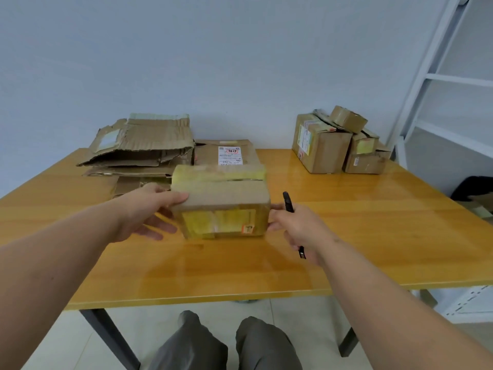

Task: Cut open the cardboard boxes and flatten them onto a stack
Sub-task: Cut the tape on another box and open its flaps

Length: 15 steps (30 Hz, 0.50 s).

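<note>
Seen from above at a glossy yellow wooden counter (pixel 346 236): a small brown cardboard box wrapped in yellowish tape (pixel 221 204), sitting near the middle of the counter, held between two bare hands. On the box's left edge, the left hand (pixel 149 212), thumb laid over the top corner, fingers spread loosely below along the side. Against the box's right side, the right hand (pixel 296 225), curled around a slim black utility knife (pixel 288 202) whose tip points up and away, with fingertips touching the cardboard. Just behind the held box, a flat brown carton bearing a white shipping label (pixel 229 153). At the back left, against the pale wall, a stack of flattened, torn brown cardboard sheets (pixel 138 148), top sheet lifted and creased. At the back right, well apart from the hands, a cluster of unopened brown taped boxes (pixel 338 145), one small box perched tilted on top. Beyond them, at the right edge, a white metal shelf frame (pixel 437 76). Below the counter's near edge, grey-trousered knees (pixel 226 343) over a pale tiled floor.
</note>
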Motion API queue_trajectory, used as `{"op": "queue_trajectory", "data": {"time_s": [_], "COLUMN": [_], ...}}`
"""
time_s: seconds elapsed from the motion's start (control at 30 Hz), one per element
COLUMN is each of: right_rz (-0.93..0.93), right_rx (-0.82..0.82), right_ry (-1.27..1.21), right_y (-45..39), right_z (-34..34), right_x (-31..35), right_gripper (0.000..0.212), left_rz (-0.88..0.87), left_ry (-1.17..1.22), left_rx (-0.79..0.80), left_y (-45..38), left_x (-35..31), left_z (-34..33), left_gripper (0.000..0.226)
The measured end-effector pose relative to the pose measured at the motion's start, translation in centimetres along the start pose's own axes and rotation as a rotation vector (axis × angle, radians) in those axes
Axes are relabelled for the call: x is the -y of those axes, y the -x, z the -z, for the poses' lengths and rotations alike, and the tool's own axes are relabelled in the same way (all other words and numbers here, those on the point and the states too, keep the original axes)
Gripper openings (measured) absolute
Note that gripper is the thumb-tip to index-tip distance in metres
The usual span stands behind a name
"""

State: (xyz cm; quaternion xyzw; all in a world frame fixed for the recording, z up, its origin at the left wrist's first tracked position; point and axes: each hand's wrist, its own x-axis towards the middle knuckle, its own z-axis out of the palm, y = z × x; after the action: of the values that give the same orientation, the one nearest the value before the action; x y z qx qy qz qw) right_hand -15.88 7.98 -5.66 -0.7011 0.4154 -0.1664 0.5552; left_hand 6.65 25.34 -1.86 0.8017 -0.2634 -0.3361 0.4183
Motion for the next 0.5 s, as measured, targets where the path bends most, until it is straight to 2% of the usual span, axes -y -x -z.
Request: {"op": "queue_trajectory", "data": {"time_s": [0.07,0.13,0.23,0.33,0.43,0.5], "right_rz": [0.023,0.048,0.075,0.098,0.051,-0.007], "right_rx": [0.032,0.038,0.044,0.084,0.139,0.130], "right_ry": [0.056,0.087,0.112,0.167,0.224,0.218], "right_y": [0.2,0.4,0.4,0.2,0.0,-0.3], "right_z": [0.0,-0.2,-0.3,-0.1,0.6,1.4], "right_x": [0.0,0.2,0.4,0.2,0.0,0.1], "right_gripper": [0.026,0.026,0.026,0.011,0.010,0.030], "left_rz": [-0.029,-0.184,-0.376,-0.391,-0.342,-0.366], "left_ry": [-0.161,-0.345,-0.748,-0.923,-0.943,-1.029], "left_rx": [-0.033,-0.074,0.003,0.114,0.079,0.006], "left_y": [-0.1,-0.3,-0.5,-1.5,-2.6,-3.2], "left_x": [-0.3,-1.6,-5.0,-7.0,-7.1,-6.7], "left_z": [0.4,0.4,-0.6,-2.5,-4.0,-4.6], "left_gripper": [0.089,0.104,0.094,0.084,0.109,0.116]}}
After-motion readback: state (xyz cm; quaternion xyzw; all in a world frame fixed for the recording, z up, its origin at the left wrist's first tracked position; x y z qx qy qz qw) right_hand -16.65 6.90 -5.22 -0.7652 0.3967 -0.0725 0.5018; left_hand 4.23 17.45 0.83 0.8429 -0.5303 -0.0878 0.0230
